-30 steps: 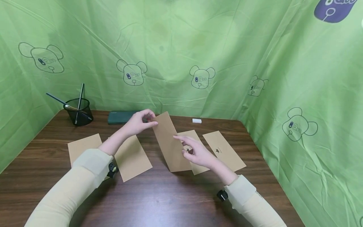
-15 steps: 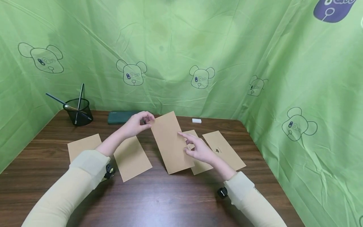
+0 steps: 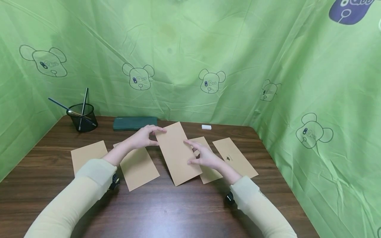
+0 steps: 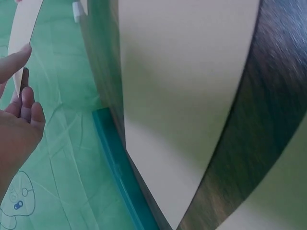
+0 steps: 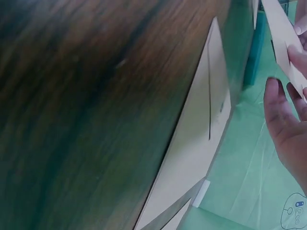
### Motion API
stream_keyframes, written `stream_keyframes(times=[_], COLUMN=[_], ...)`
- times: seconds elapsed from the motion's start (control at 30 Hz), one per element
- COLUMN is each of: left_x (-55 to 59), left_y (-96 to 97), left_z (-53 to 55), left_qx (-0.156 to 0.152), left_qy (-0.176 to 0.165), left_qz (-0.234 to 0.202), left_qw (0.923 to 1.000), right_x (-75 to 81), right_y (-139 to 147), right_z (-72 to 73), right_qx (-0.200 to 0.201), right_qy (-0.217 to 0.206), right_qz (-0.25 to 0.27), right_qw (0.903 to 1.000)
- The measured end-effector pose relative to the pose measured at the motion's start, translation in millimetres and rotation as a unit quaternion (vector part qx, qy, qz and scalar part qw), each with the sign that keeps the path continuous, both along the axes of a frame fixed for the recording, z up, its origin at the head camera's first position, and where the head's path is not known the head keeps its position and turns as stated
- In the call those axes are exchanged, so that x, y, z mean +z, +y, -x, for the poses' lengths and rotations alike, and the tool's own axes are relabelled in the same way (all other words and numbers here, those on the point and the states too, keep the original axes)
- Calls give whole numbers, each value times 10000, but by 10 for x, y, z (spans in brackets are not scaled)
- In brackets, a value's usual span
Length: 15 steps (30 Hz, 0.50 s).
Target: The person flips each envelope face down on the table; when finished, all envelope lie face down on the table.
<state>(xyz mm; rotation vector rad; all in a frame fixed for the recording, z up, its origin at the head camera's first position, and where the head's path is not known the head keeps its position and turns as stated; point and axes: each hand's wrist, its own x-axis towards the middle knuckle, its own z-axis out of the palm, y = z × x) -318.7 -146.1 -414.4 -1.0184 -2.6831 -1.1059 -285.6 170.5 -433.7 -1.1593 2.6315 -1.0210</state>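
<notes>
Lowered slightly since the earlier frame, one card (image 3: 174, 153) is held tilted at 12 o'clock, left hand (image 3: 143, 136) and right hand (image 3: 208, 158) pinching opposite edges; flat cards (image 3: 140, 168) lie around 10, 11 and 1 o'clock; farther, a case (image 3: 131, 123) at 11

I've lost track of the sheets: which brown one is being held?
The middle brown sheet, tilted between the left hand and right hand; the other four lie on the table.
</notes>
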Motion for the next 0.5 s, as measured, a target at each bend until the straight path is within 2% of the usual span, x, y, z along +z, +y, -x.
stream_keyframes(times=[0.13, 0.33, 0.5], left_x=[-73, -177, -275], left_y=[-35, -91, -142], left_z=[14, 15, 41], left_qx=[44, 187, 146], left_qy=[14, 117, 119], left_qz=[195, 787, 1075], left_qw=[9998, 9967, 9940], right_x=[-31, -45, -83], right_y=[-30, -70, -76], right_z=[40, 81, 113], right_qx=[104, 222, 245], right_qy=[211, 109, 77], right_qz=[-350, -834, -1134], right_qw=[9991, 9962, 9932])
